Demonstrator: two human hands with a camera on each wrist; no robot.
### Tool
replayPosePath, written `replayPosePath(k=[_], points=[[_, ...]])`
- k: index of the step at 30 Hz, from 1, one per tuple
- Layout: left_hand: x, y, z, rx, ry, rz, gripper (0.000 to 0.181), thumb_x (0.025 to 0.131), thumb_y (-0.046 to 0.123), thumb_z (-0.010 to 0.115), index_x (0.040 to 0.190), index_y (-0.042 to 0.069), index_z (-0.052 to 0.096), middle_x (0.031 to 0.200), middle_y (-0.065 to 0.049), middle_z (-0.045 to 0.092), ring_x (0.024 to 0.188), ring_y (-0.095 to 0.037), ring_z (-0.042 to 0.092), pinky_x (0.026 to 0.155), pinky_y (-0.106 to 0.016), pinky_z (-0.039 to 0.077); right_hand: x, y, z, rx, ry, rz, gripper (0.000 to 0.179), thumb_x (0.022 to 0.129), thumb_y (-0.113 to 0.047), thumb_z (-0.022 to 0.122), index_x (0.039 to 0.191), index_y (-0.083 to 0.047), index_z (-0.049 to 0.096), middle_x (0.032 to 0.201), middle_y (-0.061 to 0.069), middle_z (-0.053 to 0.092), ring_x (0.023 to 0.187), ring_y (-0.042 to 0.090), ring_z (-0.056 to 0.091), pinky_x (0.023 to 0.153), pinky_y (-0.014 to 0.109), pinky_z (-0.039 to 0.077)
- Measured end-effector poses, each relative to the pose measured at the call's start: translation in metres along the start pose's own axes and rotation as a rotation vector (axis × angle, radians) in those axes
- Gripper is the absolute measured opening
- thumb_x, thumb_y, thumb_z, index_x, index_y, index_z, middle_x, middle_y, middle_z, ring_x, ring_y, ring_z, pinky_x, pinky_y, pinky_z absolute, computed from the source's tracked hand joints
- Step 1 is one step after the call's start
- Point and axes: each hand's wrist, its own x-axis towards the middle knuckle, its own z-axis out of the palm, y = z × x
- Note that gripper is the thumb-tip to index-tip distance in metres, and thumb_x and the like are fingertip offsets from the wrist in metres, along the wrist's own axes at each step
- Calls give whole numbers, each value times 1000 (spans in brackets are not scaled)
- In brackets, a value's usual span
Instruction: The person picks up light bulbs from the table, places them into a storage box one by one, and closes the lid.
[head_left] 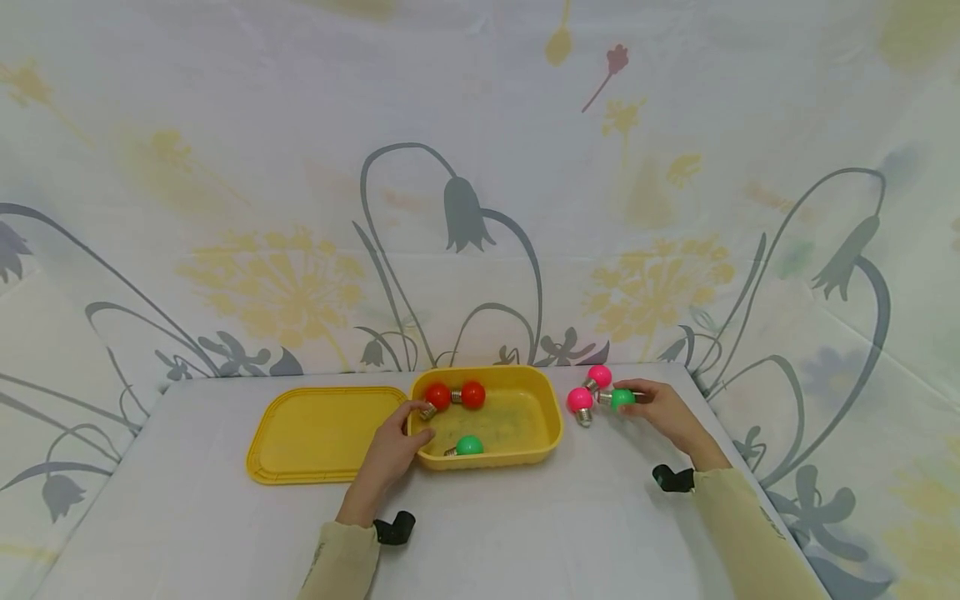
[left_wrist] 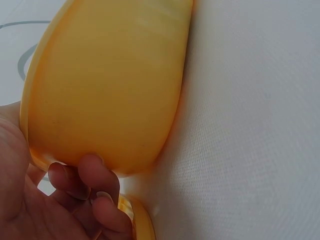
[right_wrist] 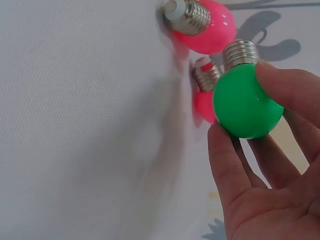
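Observation:
My right hand pinches a green light bulb between thumb and fingertips, its metal screw base pointing away from the palm. Two pink bulbs lie close beside it on the table. My left hand grips the left end of a yellow plastic container, thumb at the rim and fingers curled against the outer wall, as the left wrist view shows. Inside the container are two red bulbs near the back left and another green bulb by the front wall.
A yellow lid lies flat left of the container, its right end partly behind the left hand. The table has a white cover. A flower-printed cloth hangs right behind the table's back edge.

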Motion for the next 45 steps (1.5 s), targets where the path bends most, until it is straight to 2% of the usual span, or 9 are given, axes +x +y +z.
replayPosePath(k=[6, 19, 32, 45], points=[[1, 2, 0, 2, 1, 9, 35, 92, 15, 69, 126, 14, 61, 144, -20, 50, 131, -37, 46, 111, -52, 36, 2, -4, 0, -17, 0, -4, 44, 91, -13, 72, 130, 2, 61, 130, 21, 61, 116, 37, 58, 94, 42, 50], [0, 0, 0, -7, -3, 2, 36, 93, 16, 69, 127, 15, 61, 146, -20, 49, 132, -38, 45, 111, -53, 36, 2, -15, 4, -21, 2, 1, 46, 91, -18, 72, 132, 1, 60, 126, 18, 63, 115, 38, 59, 100, 55, 46], [1, -1, 0, -12, -7, 8, 36, 92, 16, 70, 127, 14, 60, 145, -20, 49, 133, -37, 45, 111, -52, 37, 0, -26, 9, -33, -3, -21, 47, 93, -17, 70, 133, 2, 58, 130, 20, 61, 119, 41, 56, 101, 57, 45], [0, 0, 0, -13, -5, 16, 35, 92, 15, 69, 127, 13, 60, 145, -21, 49, 134, -38, 44, 111, -52, 36, 1, -34, 13, -41, -17, -56, 47, 90, -17, 74, 131, 1, 61, 130, 18, 62, 121, 41, 55, 100, 53, 48]])
